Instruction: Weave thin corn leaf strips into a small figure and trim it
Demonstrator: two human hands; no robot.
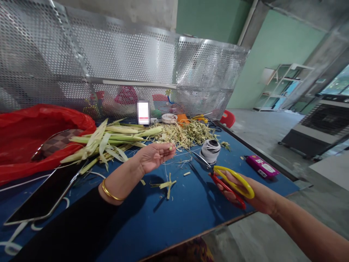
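My left hand (156, 156), a gold bangle at its wrist, is closed in a pinch on a small pale-green plant piece (171, 148). Below it a thin white thread (165, 169) runs down to a small cross-shaped bit of leaf strips (169, 185) over the blue table; whether that bit touches the table I cannot tell. Scissors (234, 182) with yellow and red handles are gripped in my right hand (231, 185). Their blades are parted and point up and left, just in front of a spool of white thread (209, 151).
Long pale-green husks (117, 136) and a heap of short cut pieces (188, 133) lie along the back. A red plastic bag (68, 114) and a dark flat tablet-like object (43, 196) are at left. A purple packet (262, 166) lies right, near the edge of the blue table (185, 214).
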